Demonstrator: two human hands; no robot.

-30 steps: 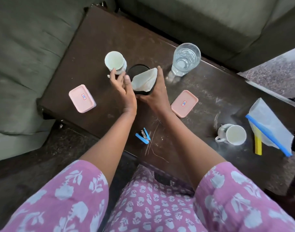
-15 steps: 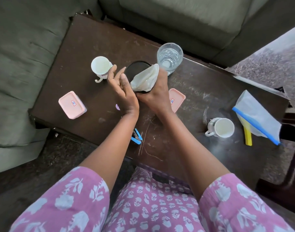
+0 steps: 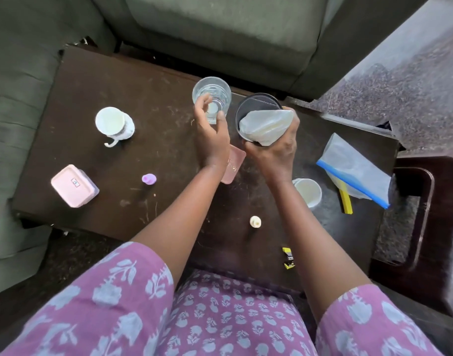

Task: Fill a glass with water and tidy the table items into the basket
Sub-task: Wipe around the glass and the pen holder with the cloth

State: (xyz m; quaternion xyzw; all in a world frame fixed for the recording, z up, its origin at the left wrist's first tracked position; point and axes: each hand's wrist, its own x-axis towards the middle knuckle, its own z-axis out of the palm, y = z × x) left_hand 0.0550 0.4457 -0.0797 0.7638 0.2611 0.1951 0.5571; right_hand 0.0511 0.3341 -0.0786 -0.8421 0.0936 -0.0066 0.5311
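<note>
Right hand (image 3: 274, 152) gripped our black basket (image 3: 256, 109), tilted mouth-up; left hand (image 3: 211, 134) wrapped the upright glass (image 3: 212, 95) on the scuffed dark desk (image 3: 143, 98) between grey sofas (image 3: 220, 29).

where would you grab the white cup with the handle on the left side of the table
Take the white cup by its curled handle, which sticks out toward the person; come from the near side. It stands upright with open table around it, so gripping its wall from above would also work.

Left grip (image 3: 212, 132) around water glass (image 3: 212, 96)
</note>
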